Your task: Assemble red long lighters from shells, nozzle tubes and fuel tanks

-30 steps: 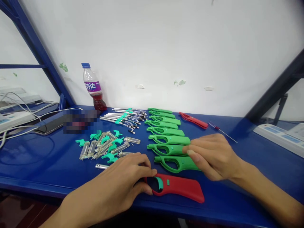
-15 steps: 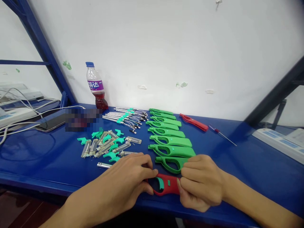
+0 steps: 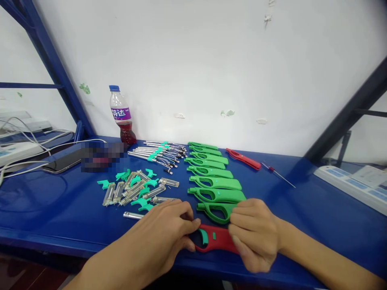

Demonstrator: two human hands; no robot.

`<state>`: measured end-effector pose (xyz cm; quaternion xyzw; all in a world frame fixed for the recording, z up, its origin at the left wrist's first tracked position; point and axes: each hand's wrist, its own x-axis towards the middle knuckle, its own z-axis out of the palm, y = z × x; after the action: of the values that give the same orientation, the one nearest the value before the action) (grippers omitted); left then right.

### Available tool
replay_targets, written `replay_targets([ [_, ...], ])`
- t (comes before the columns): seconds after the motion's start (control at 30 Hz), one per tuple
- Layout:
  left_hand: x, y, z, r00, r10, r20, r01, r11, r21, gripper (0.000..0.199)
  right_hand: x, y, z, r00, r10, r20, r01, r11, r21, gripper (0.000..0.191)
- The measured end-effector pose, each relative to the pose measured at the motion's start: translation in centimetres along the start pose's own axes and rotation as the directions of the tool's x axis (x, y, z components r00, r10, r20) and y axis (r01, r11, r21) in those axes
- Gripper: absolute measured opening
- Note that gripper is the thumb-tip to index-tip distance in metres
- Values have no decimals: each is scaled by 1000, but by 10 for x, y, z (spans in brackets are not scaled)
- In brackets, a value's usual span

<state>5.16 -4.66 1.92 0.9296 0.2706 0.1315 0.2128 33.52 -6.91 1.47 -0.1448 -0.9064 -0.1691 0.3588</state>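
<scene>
Near the table's front edge lies a red lighter casing (image 3: 222,238) with a teal trigger in its loop and a small teal switch. My left hand (image 3: 169,229) pinches its loop end between thumb and fingers. Curled over the other end, my right hand (image 3: 254,233) grips the casing, hiding that end. A silver tube (image 3: 133,215) sticks out from behind my left hand. Just beyond both hands are several green lighter casings (image 3: 216,183) in a column. To their left lie clear fuel tanks (image 3: 133,192) mixed with teal triggers (image 3: 143,202).
Silver rods with wires (image 3: 157,152) lie farther back, near a soda bottle (image 3: 122,117). Another red casing (image 3: 243,158) and a screwdriver (image 3: 278,174) lie at right, before a power strip (image 3: 353,187). A phone (image 3: 65,161) and white cables are at left.
My right hand's thumb has shifted rightward along the red casing, uncovering more of it. My left hand keeps its pinch. The whole view has shifted slightly.
</scene>
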Motion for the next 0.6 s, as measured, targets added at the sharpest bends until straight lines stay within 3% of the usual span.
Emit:
replay_targets([
  [0.3,6,27,12,999,-41,-4,41,985,170,19,-5,15,-17,993,87,-81,-85,996,30,29],
  [0.43,7,31,10,996,-92,-6,92,988,126,21,-2,11,-17,995,79,-60,-77,996,33,27],
  [0.6,2,21,8,990,-131,-45,133,990,36,32,-3,9,-12,993,114,-39,-112,993,36,21],
])
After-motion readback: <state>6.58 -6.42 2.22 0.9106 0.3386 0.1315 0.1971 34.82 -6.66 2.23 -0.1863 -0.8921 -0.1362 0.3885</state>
